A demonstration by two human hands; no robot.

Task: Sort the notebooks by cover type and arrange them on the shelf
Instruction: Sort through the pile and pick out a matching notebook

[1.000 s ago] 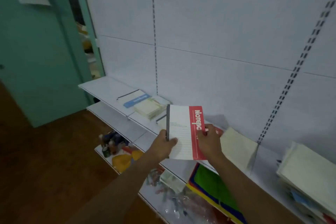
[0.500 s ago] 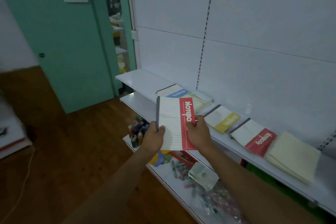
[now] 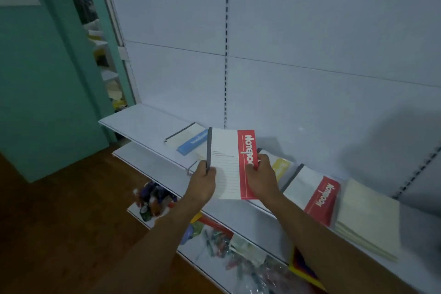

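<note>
We're holding the red-band notebook upright above the shelf, left hand pinching the grey spine, right hand gripping the red edge; both grips closed on it, probably to read the cover before matching. Its twin is lying right, blue one left. Versus 0.5 s ago: view panning right, grips unchanged.

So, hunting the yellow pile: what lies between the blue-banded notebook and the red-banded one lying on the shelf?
Head view: the yellow-banded notebook, mostly hidden behind the held notebook and right hand.
</note>
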